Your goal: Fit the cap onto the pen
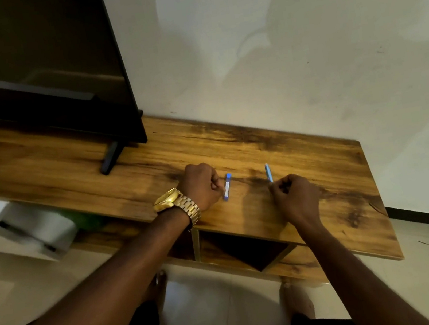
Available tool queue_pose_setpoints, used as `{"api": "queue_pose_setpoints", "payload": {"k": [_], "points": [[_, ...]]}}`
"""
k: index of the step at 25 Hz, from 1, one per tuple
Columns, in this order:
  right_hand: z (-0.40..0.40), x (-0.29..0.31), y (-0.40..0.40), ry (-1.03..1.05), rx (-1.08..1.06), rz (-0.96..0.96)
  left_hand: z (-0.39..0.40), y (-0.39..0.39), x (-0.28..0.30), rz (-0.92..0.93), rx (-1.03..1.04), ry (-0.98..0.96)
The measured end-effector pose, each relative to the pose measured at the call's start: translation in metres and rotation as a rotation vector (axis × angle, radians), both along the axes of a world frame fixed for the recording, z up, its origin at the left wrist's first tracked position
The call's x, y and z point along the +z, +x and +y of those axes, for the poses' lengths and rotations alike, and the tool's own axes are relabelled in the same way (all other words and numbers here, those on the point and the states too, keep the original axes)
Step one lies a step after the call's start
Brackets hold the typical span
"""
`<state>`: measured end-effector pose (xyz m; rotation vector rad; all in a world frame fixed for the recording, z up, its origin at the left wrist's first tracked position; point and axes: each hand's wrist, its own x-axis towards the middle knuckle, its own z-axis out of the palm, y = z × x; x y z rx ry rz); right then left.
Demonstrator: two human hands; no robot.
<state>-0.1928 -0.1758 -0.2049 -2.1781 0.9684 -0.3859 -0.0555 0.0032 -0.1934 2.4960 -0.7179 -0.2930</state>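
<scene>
Here, in the head view, both arms reach down over a long wooden console that stands against a pale wall. The left hand, with a gold watch on its wrist, has its fingers curled into a loose fist and its fingertips pinch a small blue-and-white tube, perhaps a pen cap or a glue stick; the blur makes it hard to say which. The tube lies lengthwise on the wood just to the right of the knuckles, its blue end pointing away from the person, so the grip looks like a steadying one against the surface and not a lift.

The right hand is likewise curled, and a slim blue pen sticks out from between its thumb and fingers, slanting up and away toward the wall. Its lower end is hidden inside the fist, so I judge the fingers are gripping it there. The two blue pieces sit near each other but apart, with bare wood between them, as if one belonged on the other.

To the left a dark television stands on its foot on the same top. Below the console's edge an open shelf compartment shows, and further left a white box-like thing sits on the tiled floor. The person's bare feet are partly visible near the console's base.
</scene>
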Motion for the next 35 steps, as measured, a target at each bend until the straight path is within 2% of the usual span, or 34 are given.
{"api": "queue_pose_setpoints", "payload": {"k": [4,8,13,16,18,20,24,28,32,35], "points": [[-0.001,-0.019,0.0,-0.039,-0.037,0.055,-0.004,-0.003,-0.007,0.015,0.04,0.066],[0.001,-0.021,0.0,-0.075,-0.006,0.049,-0.013,-0.01,-0.016,-0.05,0.022,0.205],[-0.002,0.007,-0.002,-0.109,-0.075,-0.014,-0.018,-0.007,-0.022,-0.109,0.038,0.265],[0.002,0.034,-0.016,-0.035,-0.096,-0.111,-0.021,-0.01,-0.019,-0.125,0.022,0.292],[0.007,0.05,-0.026,-0.004,-0.061,-0.135,-0.02,-0.013,-0.008,-0.09,0.027,0.239],[0.01,0.062,-0.032,0.042,0.0,-0.145,-0.016,-0.016,0.013,-0.034,0.071,0.081],[0.015,0.074,-0.028,0.306,0.047,-0.25,-0.009,-0.034,0.072,-0.066,0.148,-0.252],[0.025,0.075,-0.011,0.627,0.102,-0.397,-0.008,-0.067,0.094,-0.111,0.098,-0.284],[0.027,0.066,-0.007,0.606,0.159,-0.411,-0.009,-0.071,0.075,-0.052,0.011,-0.267],[0.019,0.064,-0.009,0.48,0.194,-0.328,-0.001,-0.054,0.065,-0.024,-0.005,-0.333]]}}
